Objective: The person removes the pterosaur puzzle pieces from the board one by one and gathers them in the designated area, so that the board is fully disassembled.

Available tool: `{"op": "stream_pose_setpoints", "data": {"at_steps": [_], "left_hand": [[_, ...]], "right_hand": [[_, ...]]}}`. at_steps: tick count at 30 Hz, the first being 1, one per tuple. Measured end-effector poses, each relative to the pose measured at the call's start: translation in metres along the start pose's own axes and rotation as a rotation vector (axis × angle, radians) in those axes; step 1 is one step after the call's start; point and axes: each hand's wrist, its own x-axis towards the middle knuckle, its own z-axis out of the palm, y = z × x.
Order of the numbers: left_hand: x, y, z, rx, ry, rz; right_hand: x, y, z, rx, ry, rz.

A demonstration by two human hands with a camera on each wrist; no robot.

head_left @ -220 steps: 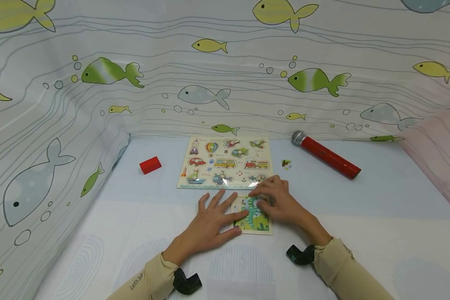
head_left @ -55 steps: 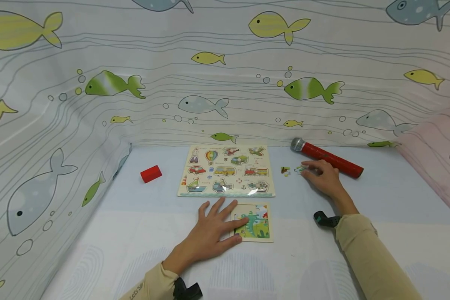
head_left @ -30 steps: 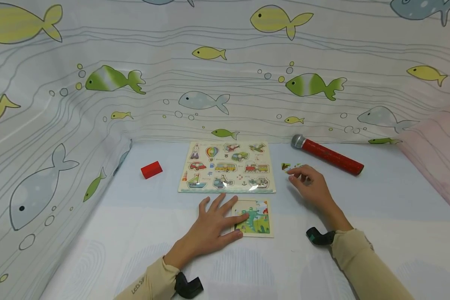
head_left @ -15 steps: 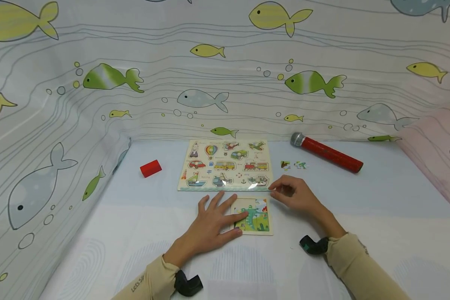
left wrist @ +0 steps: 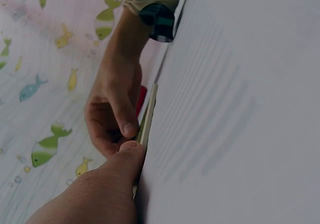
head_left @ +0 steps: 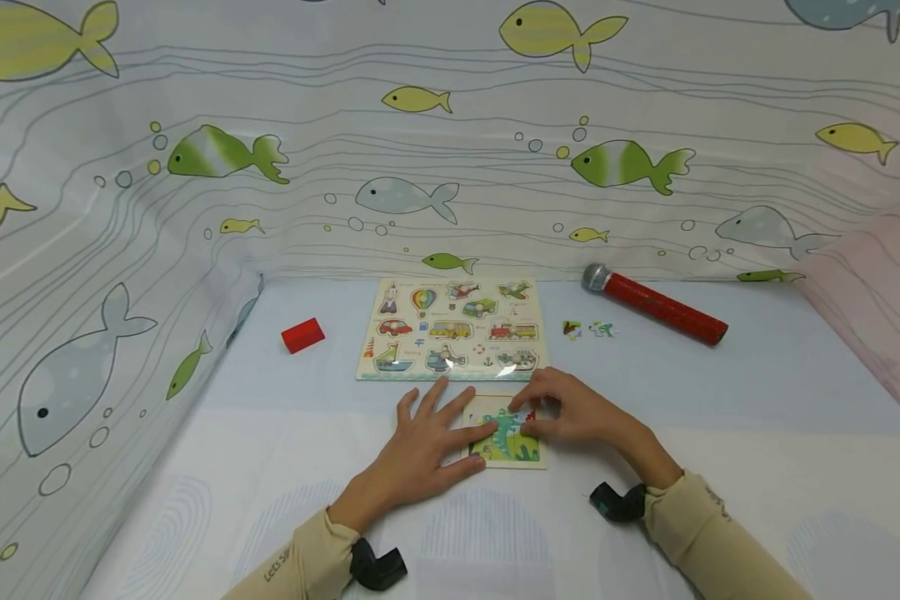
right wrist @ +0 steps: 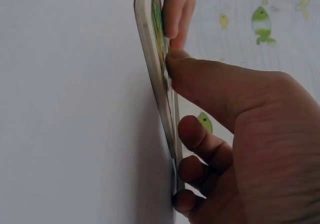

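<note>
In the head view a small jigsaw puzzle [head_left: 506, 465] with a green dinosaur picture lies in a pale wooden frame. Bare tray shows along its upper left. My left hand [head_left: 420, 446] rests with fingers spread, index finger and thumb over the puzzle's left side. At the upper right corner, my right hand [head_left: 581, 408] has thumb and index finger curled onto a puzzle piece [head_left: 530, 416] with red and blue on it; the hand partly hides it. In the right wrist view the thumb [right wrist: 182, 67] touches the puzzle's face. Two loose puzzle pieces [head_left: 602, 330] lie farther back.
Behind the puzzle lies a larger picture board [head_left: 420, 375] with vehicles. A red block [head_left: 302, 335] is to the left, and a red toy microphone [head_left: 656, 308] lies at the back right. A fish-print curtain [head_left: 307, 208] hangs behind.
The second loose piece came to lie beside the first under my right hand. Since then that hand has moved left and nearer, onto the puzzle's upper right. My left hand stays put.
</note>
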Motion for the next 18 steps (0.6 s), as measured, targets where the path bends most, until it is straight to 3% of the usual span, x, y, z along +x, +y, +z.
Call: {"op": "stream_pose_setpoints", "data": {"at_steps": [18], "left_hand": [[0.0000, 0.0004, -0.0009, 0.010, -0.013, -0.004]], "right_hand": [[0.0005, 0.0031, 0.0026, -0.024, 0.001, -0.015]]}}
